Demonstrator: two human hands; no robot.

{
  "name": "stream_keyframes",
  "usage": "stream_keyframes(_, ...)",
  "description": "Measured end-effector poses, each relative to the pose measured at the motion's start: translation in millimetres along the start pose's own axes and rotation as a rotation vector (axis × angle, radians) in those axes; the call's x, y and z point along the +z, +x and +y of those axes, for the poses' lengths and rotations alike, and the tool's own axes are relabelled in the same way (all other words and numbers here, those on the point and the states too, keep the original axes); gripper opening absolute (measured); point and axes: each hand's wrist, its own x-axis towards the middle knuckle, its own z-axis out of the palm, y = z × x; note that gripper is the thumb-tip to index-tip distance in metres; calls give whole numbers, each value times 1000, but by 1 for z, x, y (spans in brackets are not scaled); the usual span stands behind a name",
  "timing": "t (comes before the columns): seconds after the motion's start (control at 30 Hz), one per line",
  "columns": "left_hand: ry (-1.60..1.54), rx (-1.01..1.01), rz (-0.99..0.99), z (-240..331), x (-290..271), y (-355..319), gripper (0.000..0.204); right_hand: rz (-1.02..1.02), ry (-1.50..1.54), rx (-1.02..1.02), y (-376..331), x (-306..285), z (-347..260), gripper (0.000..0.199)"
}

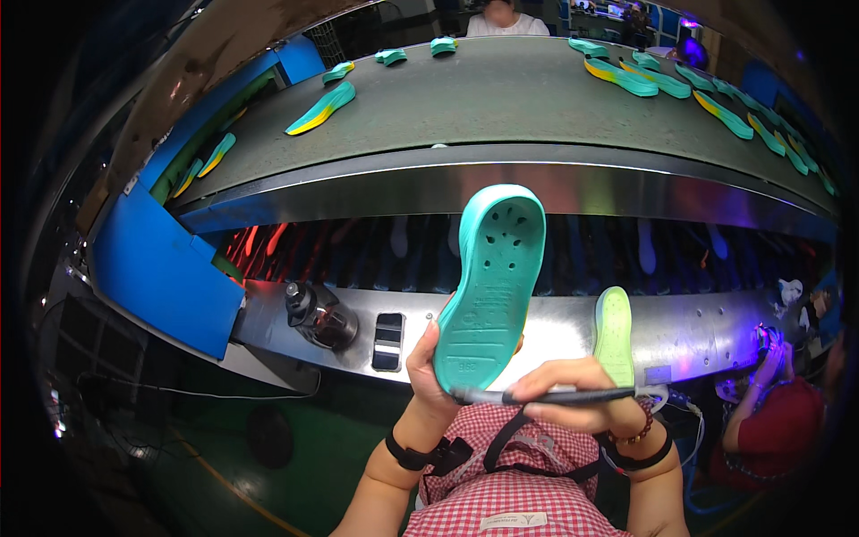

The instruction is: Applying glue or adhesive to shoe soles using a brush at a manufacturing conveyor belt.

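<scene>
A teal shoe sole point(492, 304) stands upright in front of me, its marked face with small holes near the toe turned my way. My left hand point(426, 362) grips the sole's lower left edge, near the heel. In my right hand point(568, 380) is a slim black pen-shaped tool point(613, 395) with a cord at its rear end. The tool lies level, and its greyish tip is at the sole's heel edge; whether it touches I cannot tell. Right of the sole, a light green sole point(614, 336) rests on the metal ledge point(559, 322).
Beyond the ledge a wide belt point(429, 112) carries several teal and yellow soles point(322, 109). A dark bottle point(324, 319) and a phone-like black object point(387, 342) sit on the ledge's left. Blue panels point(161, 277) stand left. A co-worker's red sleeve point(783, 416) shows at right; another person point(507, 22) is opposite.
</scene>
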Motion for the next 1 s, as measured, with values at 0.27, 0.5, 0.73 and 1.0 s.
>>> stream_keyframes(0.27, -30, -423, -118, 8, -12, 8, 54, -196, -50, 12, -5, -21, 0, 21)
stream_keyframes(0.5, 235, -620, -7, 3, -9, 4, 49, -355, -185, 38, -3, -40, -13, 23)
stream_keyframes(0.73, 440, -699, 14, 10, -10, -4, 50, -516, -434, 35, -15, -46, -17, 25)
stream_keyframes(1.0, 442, -659, 81, 15, -16, -7, 52, -466, -463, 82, -23, -59, -11, 23)
